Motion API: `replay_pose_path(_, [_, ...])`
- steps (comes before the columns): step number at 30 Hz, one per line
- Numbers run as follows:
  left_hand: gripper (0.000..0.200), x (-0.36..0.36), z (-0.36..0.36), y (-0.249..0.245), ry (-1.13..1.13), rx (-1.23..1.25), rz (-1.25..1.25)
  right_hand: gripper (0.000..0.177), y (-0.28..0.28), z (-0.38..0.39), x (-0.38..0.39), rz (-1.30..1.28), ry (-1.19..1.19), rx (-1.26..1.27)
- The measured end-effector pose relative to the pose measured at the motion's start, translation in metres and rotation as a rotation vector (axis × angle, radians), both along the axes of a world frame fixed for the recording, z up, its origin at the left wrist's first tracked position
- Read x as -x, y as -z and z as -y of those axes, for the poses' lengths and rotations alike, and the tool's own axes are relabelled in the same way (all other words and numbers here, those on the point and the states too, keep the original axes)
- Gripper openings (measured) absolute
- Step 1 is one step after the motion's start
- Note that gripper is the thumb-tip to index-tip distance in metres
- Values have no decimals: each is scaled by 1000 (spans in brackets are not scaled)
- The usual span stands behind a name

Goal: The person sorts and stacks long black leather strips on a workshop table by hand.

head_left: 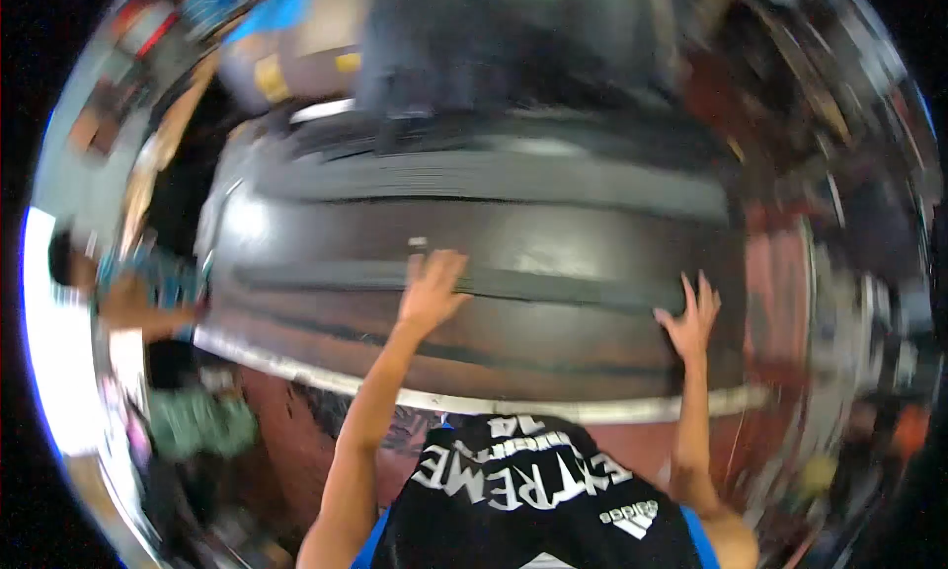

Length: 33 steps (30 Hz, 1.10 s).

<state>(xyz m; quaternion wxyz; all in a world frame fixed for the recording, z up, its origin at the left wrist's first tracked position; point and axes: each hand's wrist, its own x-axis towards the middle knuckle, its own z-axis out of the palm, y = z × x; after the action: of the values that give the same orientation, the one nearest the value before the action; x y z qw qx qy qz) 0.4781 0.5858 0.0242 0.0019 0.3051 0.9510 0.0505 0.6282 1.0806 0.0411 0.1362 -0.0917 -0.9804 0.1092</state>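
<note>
A long, flat dark-grey strip [563, 288] lies across the dark, shiny worktable [346, 228] in front of me. My left hand [432, 291] is over the strip left of its middle, palm down with its fingers stretched out. Close to those fingertips is a small pale piece [418, 243]. My right hand [693, 317] is at the strip's right end, fingers and thumb spread apart. Blur hides whether either palm presses on the surface. A wider grey strip [474, 179] runs parallel, farther back on the table.
A pale edge [326, 377] borders the table's near side. Dark, glossy sheet-like material [523, 46] stands beyond its far side, beside a wrapped bundle [296, 56] with yellow patches. Another person [143, 288] is at the left end. Reddish floor [775, 303] shows at right.
</note>
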Motion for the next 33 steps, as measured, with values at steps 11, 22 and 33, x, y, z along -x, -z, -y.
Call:
replay_pose_path(11, [76,-16,-100,20,164,2,-11,115,55,-54,-40,-5,253,309])
replay_pose_path(22, [74,-28,-154,18,207,16,41,110,57,-63,-38,96,206,114])
replay_pose_path(33, [74,-30,-163,1,222,86,46,89,9,-51,-23,43,80,-73])
